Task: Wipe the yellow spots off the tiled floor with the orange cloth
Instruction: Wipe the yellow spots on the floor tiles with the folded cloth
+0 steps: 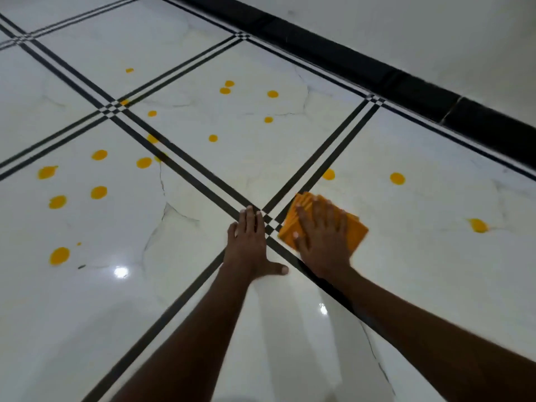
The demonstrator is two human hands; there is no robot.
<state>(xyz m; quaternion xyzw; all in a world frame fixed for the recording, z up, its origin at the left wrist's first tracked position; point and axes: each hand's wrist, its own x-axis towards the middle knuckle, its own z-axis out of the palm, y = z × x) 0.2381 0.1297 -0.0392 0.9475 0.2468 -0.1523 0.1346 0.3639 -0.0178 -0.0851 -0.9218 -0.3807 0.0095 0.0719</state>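
Observation:
My right hand (323,237) lies flat on the folded orange cloth (355,235), pressing it to the white tiled floor (406,271) beside a crossing of black tile lines. My left hand (251,246) rests palm down on the floor just left of the cloth, fingers spread, holding nothing. Several yellow spots dot the tiles: two (397,178) beyond the cloth, one (478,225) to its right, a cluster (98,192) at the far left and more (224,90) on the far middle tile.
A black skirting band (406,79) runs diagonally along the base of a pale wall (435,30) at the upper right. Black double lines (185,166) divide the glossy tiles. Light glare (121,271) shines on the near floor.

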